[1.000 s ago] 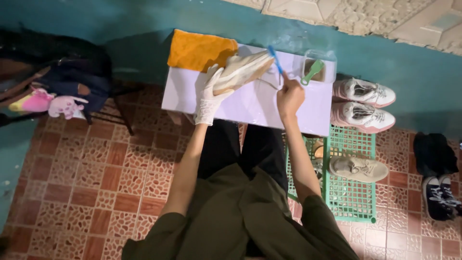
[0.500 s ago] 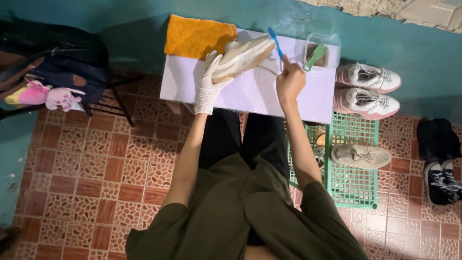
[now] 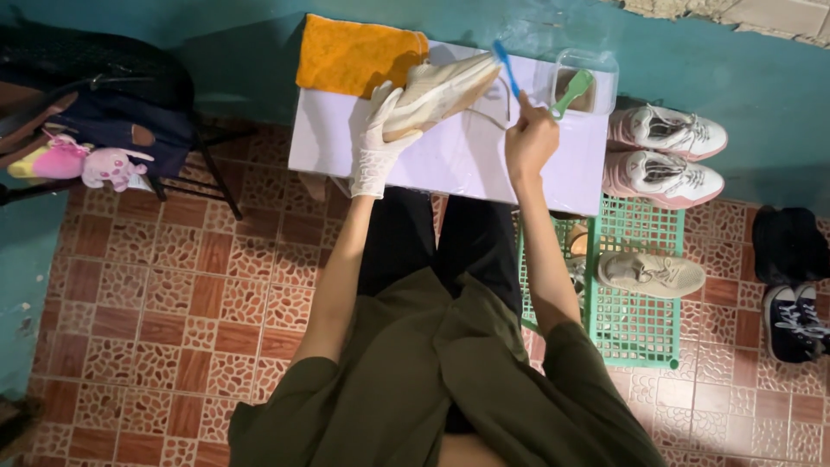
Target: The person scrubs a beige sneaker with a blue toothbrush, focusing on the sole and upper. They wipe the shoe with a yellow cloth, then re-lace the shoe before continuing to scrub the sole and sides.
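Nearest the camera is a floor of reddish patterned tiles [image 3: 156,303], with a green plastic crate [image 3: 640,320] on it to the right holding one beige shoe [image 3: 650,273]. A pair of dark sneakers [image 3: 791,316] stands further right. To the left, a chair [image 3: 104,112] carries a dark bag and a pink soft toy [image 3: 108,166].

Beyond the person's knees stands a white desk [image 3: 467,160] against a teal wall [image 3: 216,35]. The left hand [image 3: 379,138], in a white glove, is closed around a cream sneaker [image 3: 441,86], holding it tilted above the desk. The right hand [image 3: 529,138], bare, grips a blue brush [image 3: 506,67] just beside the sneaker's toe end.

At the desk's far edge lie an orange cloth [image 3: 354,56] and a clear tub [image 3: 588,78] with a green brush [image 3: 572,91] in it. Two pink-and-white sneakers [image 3: 666,151] sit right of the desk.
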